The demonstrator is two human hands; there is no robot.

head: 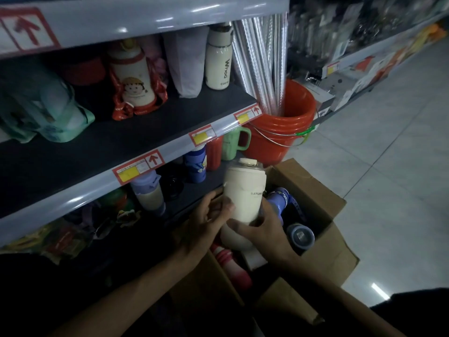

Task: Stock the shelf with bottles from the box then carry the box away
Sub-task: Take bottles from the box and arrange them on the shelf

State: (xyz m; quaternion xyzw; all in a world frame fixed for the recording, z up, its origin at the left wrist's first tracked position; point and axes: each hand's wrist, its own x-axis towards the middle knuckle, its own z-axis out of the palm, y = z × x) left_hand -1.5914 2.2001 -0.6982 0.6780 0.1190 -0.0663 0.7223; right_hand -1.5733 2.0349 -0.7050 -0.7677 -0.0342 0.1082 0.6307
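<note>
While the cream bottle stands upright above the open cardboard box, left hand and right hand both grip its lower body, beside the shelf; a blue bottle lies inside the box.

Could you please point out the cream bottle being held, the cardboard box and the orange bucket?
cream bottle (243,198), head view, on the middle of its body.
cardboard box (300,181), head view, on its far flap.
orange bucket (272,139), head view, on its outer wall.
</note>
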